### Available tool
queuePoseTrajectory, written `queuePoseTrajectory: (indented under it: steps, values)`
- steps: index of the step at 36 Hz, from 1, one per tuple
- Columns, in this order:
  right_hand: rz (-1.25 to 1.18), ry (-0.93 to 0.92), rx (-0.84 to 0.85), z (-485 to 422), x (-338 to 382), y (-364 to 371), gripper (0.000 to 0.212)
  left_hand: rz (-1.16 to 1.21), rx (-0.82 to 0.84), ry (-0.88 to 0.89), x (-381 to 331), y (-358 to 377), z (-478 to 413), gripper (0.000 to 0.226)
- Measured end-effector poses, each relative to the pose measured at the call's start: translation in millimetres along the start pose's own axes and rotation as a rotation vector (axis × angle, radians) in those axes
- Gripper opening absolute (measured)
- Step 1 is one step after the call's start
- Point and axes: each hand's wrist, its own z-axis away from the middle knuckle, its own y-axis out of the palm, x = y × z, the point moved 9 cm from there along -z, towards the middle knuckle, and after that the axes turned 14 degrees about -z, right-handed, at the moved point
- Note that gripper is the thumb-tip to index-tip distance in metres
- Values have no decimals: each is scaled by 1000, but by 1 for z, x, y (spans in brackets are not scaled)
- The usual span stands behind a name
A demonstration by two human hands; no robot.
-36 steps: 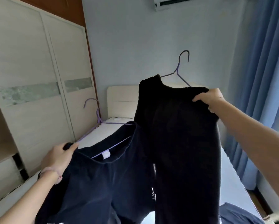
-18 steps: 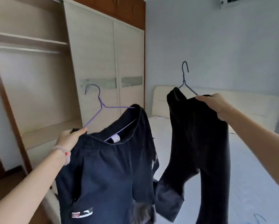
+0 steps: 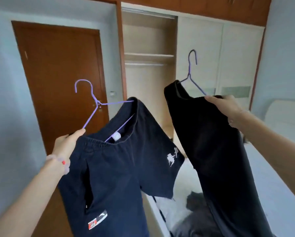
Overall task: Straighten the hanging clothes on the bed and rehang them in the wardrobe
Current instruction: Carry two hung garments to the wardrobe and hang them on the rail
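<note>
My left hand (image 3: 67, 144) grips the waistband of navy blue shorts (image 3: 112, 177) and the end of a light purple wire hanger (image 3: 92, 100) that carries them. My right hand (image 3: 223, 106) grips the top of black trousers (image 3: 211, 151) draped over a darker purple hanger (image 3: 191, 72). Both garments hang in the air in front of me. The open wardrobe section (image 3: 149, 74) lies straight ahead between the two hangers, with a pale rail (image 3: 148, 64) under its shelf.
A brown door (image 3: 57, 74) stands to the left of the wardrobe. Closed sliding wardrobe doors (image 3: 218, 57) are on the right. The bed (image 3: 271, 194) with white sheet runs along the lower right, with grey and white clothes (image 3: 191, 218) lying on it.
My view has swung left from the bed's headboard to the door and the open wardrobe. Both hands kept hold of their hangers and garments, carried along and lifted slightly.
</note>
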Motion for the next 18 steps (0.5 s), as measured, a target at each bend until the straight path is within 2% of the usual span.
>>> queuePoseTrajectory:
  steps: [6, 11, 13, 15, 18]
  values:
    - [-151, 73, 125, -1, -39, 151, 24, -65, -83, 13, 30, -91, -57, 74]
    - [-219, 149, 188, 7, -82, 251, 32, -165, -127, -98, 81, -144, -91, 43]
    - [-235, 185, 209, 14, -103, 285, 24, -215, -153, -142, 104, -164, -102, 30]
    - [-241, 206, 227, 19, -127, 314, 21, -245, -176, -176, 127, -182, -112, 25]
    - [-227, 267, 232, 28, -165, 349, 29, -273, -213, -233, 160, -202, -123, 21]
